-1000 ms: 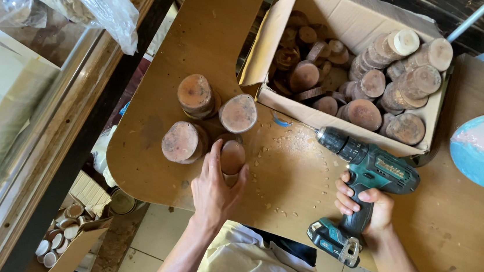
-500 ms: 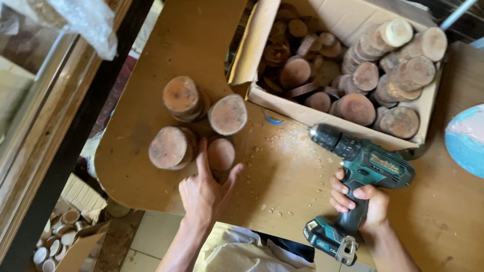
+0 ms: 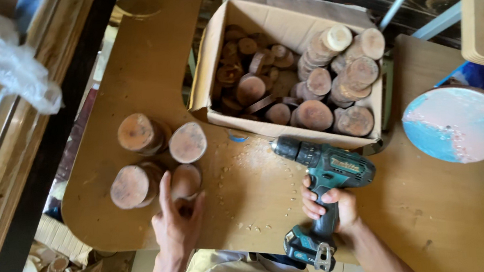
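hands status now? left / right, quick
Left hand: open, fingers touching a small wood slice.
Right hand: closed on the cordless drill grip.

Both forearms are bare, no sleeves or gloves. The left hand (image 3: 175, 224) and right hand (image 3: 328, 203) wear no rings. A pale yellowish garment covers the lap.

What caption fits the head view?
Left hand touches a wood slice; right hand grips a teal cordless drill.

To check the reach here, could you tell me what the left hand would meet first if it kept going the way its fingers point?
The left hand points up the board; its fingers already reach the nearest wood slice, with the other stacked slices beyond.
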